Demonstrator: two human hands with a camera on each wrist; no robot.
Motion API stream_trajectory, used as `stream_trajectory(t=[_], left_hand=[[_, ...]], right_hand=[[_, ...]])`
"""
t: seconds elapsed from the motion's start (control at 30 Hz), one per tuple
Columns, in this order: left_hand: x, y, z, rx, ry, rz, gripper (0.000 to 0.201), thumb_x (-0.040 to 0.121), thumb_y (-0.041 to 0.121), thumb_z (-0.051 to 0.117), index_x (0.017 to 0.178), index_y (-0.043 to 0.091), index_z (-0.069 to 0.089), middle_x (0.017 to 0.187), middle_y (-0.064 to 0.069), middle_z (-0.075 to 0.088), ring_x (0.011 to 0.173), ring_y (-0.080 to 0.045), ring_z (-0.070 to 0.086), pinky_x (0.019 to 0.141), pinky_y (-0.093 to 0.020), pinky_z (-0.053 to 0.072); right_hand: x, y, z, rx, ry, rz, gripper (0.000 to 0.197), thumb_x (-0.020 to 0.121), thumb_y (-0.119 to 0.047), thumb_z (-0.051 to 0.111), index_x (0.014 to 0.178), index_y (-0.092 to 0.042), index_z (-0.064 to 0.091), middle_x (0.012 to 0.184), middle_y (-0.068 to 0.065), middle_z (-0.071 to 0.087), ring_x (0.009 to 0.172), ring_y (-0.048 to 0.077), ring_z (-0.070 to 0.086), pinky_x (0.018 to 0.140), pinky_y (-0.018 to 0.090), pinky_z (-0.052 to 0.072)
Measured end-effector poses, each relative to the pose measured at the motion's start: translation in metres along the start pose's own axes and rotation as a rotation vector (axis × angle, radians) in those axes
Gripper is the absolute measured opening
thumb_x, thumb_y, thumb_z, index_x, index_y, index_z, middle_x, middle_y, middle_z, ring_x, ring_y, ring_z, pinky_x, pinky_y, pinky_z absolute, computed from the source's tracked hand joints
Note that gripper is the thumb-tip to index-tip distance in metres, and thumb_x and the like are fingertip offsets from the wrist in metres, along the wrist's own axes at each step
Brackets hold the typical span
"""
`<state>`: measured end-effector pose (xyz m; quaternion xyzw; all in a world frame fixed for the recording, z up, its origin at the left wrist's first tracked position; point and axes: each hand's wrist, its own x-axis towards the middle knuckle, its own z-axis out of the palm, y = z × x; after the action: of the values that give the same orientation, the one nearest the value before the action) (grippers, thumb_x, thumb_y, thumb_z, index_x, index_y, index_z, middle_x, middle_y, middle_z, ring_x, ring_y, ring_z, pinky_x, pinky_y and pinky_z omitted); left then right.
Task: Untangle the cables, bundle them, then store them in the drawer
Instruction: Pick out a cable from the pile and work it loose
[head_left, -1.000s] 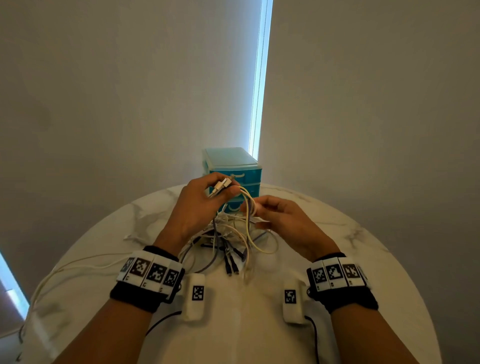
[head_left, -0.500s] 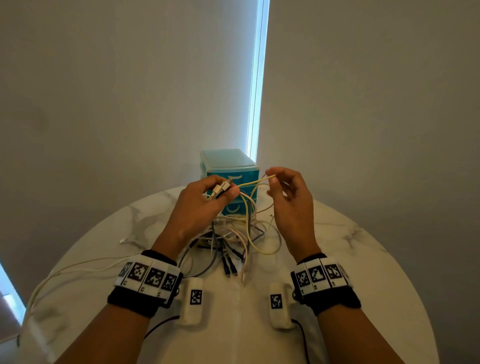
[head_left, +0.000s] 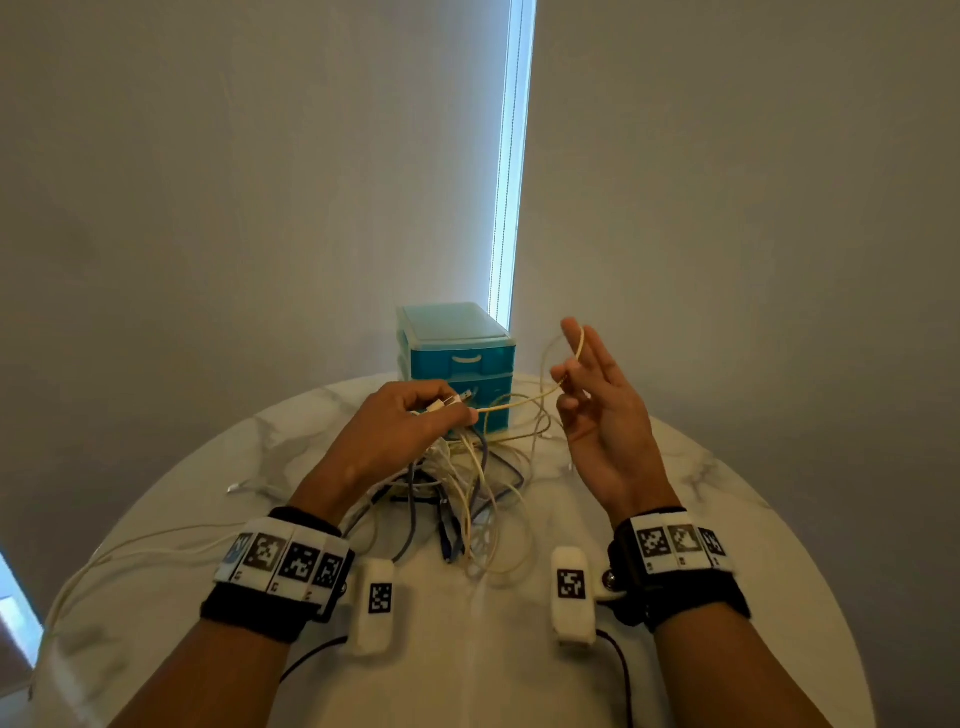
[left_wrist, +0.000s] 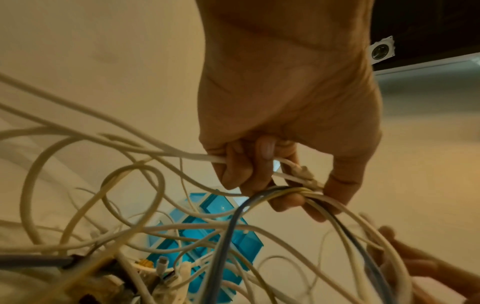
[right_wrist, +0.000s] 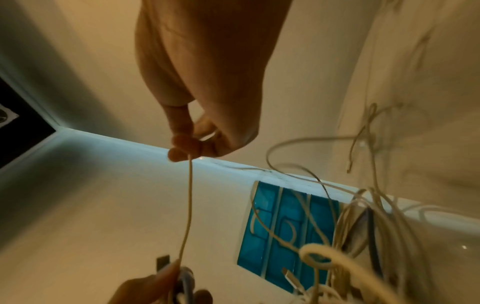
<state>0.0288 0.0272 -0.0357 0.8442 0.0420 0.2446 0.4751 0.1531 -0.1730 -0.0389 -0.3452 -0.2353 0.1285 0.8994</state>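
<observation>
A tangle of white, cream and dark cables lies on the round marble table in front of a small blue drawer unit. My left hand hovers above the tangle and grips several cable ends and plugs in curled fingers. My right hand is raised to the right of the drawers. Its thumb and forefinger pinch a thin cream cable that runs across to the left hand, while the other fingers stand straight.
All three blue drawers look closed. White cables trail off the table's left edge. A loose white plug lies left of the tangle. The wall stands close behind the drawers.
My right hand has risen and swung to the right, drawing the cream cable out of the tangle. The left hand has stayed put, still gripping the plugs.
</observation>
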Motion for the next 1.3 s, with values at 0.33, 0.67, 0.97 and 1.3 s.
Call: stream_trajectory(t=[0.33, 0.67, 0.97, 1.3], left_hand=[[0.005, -0.011, -0.009, -0.082, 0.23, -0.022, 0.018, 0.094, 0.04, 0.076, 0.087, 0.024, 0.081, 0.078, 0.01, 0.073, 0.074, 0.001, 0.063, 0.076, -0.029, 0.045], [0.01, -0.022, -0.013, -0.089, 0.304, -0.036, 0.019, 0.097, 0.04, 0.073, 0.087, 0.024, 0.079, 0.073, 0.011, 0.07, 0.068, 0.003, 0.061, 0.073, -0.03, 0.044], [0.011, -0.032, -0.015, -0.079, 0.336, -0.053, 0.021, 0.098, 0.047, 0.071, 0.092, 0.027, 0.078, 0.085, 0.004, 0.075, 0.087, -0.017, 0.068, 0.081, -0.038, 0.051], [0.007, -0.022, -0.009, -0.173, 0.144, -0.035, 0.021, 0.089, 0.042, 0.082, 0.097, 0.023, 0.083, 0.094, 0.002, 0.08, 0.093, -0.011, 0.075, 0.09, -0.032, 0.057]], right_hand=[[0.002, -0.001, -0.009, 0.199, 0.104, 0.131, 0.034, 0.11, -0.022, 0.058, 0.144, -0.015, 0.058, 0.146, 0.003, 0.069, 0.118, 0.018, 0.075, 0.063, 0.017, 0.052], [-0.002, -0.012, 0.0, 0.024, 0.013, -0.046, 0.047, 0.106, -0.001, 0.055, 0.148, -0.024, 0.056, 0.146, -0.011, 0.068, 0.111, 0.009, 0.073, 0.063, 0.014, 0.051], [0.001, -0.011, -0.009, 0.086, 0.147, -0.034, 0.023, 0.108, -0.018, 0.063, 0.13, -0.02, 0.062, 0.142, -0.003, 0.072, 0.094, 0.007, 0.07, 0.059, 0.015, 0.05], [-0.011, 0.005, 0.02, -0.289, -0.174, -0.011, 0.049, 0.097, -0.02, 0.071, 0.144, -0.028, 0.059, 0.135, 0.003, 0.074, 0.129, 0.024, 0.07, 0.102, 0.04, 0.057]])
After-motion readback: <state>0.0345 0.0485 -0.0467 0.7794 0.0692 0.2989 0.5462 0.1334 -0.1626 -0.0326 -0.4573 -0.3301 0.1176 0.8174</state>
